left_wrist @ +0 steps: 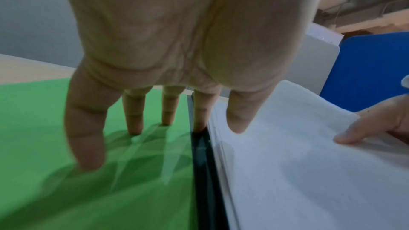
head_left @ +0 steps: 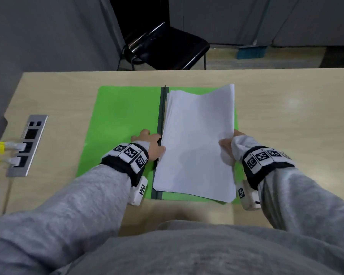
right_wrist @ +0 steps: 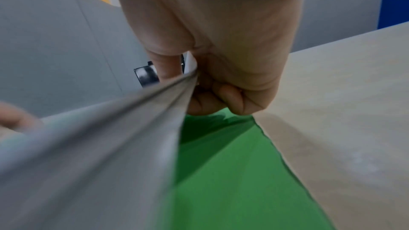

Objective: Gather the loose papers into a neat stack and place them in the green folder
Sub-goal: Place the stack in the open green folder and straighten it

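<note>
A green folder (head_left: 119, 120) lies open on the wooden desk, with a dark spine (head_left: 162, 108) down its middle. A stack of white papers (head_left: 197, 139) rests on the folder's right half, its right edge lifted. My right hand (head_left: 227, 144) pinches that right edge, thumb on top and fingers curled underneath (right_wrist: 221, 97). My left hand (head_left: 149, 141) has straight fingers (left_wrist: 88, 146) pressing on the folder's left half (left_wrist: 66, 190) beside the spine, and its thumb (left_wrist: 238, 120) touches the papers' (left_wrist: 309, 172) left edge.
A metal socket panel (head_left: 28, 143) with plugged white cables is set into the desk (head_left: 286, 116) at the left. A black chair (head_left: 173, 50) stands beyond the far edge. Grey partition walls stand behind, and a blue brush lies on the floor at the far right.
</note>
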